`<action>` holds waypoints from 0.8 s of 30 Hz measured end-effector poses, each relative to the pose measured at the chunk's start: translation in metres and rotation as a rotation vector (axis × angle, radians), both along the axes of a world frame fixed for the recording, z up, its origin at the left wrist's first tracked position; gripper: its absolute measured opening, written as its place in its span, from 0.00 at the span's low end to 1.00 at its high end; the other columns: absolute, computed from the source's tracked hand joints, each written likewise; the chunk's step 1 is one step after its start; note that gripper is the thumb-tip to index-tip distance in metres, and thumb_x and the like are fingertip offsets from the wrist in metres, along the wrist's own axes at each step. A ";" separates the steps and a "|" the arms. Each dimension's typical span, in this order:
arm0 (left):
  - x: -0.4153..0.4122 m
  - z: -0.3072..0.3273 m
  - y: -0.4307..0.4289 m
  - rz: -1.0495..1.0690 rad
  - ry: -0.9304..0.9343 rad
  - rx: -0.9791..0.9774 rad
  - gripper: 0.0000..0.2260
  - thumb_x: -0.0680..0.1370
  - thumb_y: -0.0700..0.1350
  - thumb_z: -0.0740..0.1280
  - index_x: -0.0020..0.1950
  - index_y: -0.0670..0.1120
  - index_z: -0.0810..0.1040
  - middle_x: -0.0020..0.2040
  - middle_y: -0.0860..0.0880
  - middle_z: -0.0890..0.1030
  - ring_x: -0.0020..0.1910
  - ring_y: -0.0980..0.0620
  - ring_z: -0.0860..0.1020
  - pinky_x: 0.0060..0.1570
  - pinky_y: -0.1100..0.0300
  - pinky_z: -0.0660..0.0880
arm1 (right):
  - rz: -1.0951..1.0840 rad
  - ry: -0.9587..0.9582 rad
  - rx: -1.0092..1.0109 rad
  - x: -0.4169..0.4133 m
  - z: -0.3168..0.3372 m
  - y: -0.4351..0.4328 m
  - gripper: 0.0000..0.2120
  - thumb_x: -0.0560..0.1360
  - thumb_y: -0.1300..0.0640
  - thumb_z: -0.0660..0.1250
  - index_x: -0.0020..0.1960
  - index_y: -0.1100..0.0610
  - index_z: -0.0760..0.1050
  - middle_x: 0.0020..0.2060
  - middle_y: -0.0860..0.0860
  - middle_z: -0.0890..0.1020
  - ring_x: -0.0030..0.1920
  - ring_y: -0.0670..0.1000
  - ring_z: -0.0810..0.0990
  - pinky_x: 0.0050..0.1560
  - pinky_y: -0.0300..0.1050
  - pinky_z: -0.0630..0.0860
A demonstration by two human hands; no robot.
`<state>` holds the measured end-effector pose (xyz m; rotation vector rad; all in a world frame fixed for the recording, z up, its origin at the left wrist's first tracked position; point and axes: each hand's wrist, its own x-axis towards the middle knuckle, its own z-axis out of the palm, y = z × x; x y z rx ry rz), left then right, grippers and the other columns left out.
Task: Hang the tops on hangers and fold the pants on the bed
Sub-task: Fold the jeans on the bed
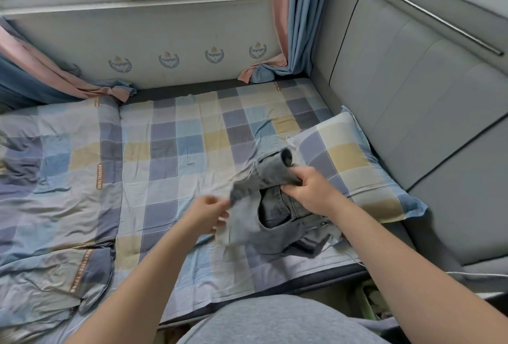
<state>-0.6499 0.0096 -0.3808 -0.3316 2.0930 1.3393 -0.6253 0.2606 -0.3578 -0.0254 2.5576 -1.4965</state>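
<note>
A pair of grey denim pants (pixel 275 214) is bunched on the bed (pixel 176 151) covered in a blue, yellow and grey checked sheet. It lies close to the near edge, towards the corner by the grey padded headboard (pixel 412 82) and just beside the matching checked pillow (pixel 349 156). One rolled leg end is lifted off the sheet, and the grip of the right hand (pixel 305 187) is clenched around it. The rest of the garment trails down and towards the near edge, with the waistband opening turned upward. The bundle's long axis therefore runs slantwise from the pillow side to the near edge. The left hand (pixel 211 214) is blurred at the pale cloth on the garment's left side. Its fingers are curled there, but whether its grip has closed on the fabric cannot be told. The garment lies between the two hands, so spreading it flat is judged to call for the hands being drawn apart along that axis.
</note>
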 end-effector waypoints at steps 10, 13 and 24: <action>-0.011 0.039 0.018 -0.202 -0.010 0.223 0.28 0.74 0.68 0.68 0.64 0.50 0.77 0.58 0.48 0.82 0.49 0.46 0.86 0.53 0.47 0.82 | 0.178 -0.021 0.100 0.015 0.013 -0.015 0.17 0.76 0.66 0.63 0.55 0.48 0.83 0.48 0.46 0.79 0.44 0.42 0.77 0.48 0.33 0.71; -0.008 0.035 0.029 -0.202 0.085 0.128 0.18 0.76 0.54 0.74 0.62 0.49 0.76 0.53 0.48 0.83 0.46 0.49 0.85 0.53 0.48 0.82 | 0.151 0.013 0.064 0.018 0.013 -0.015 0.20 0.77 0.66 0.63 0.61 0.44 0.71 0.49 0.46 0.81 0.45 0.49 0.80 0.46 0.41 0.76; 0.002 0.026 0.051 -0.213 0.525 -0.191 0.09 0.73 0.36 0.60 0.44 0.50 0.73 0.38 0.48 0.77 0.36 0.46 0.75 0.31 0.55 0.73 | 0.005 0.125 0.304 0.014 -0.004 -0.019 0.17 0.72 0.58 0.73 0.37 0.47 0.66 0.32 0.45 0.74 0.34 0.46 0.72 0.36 0.44 0.68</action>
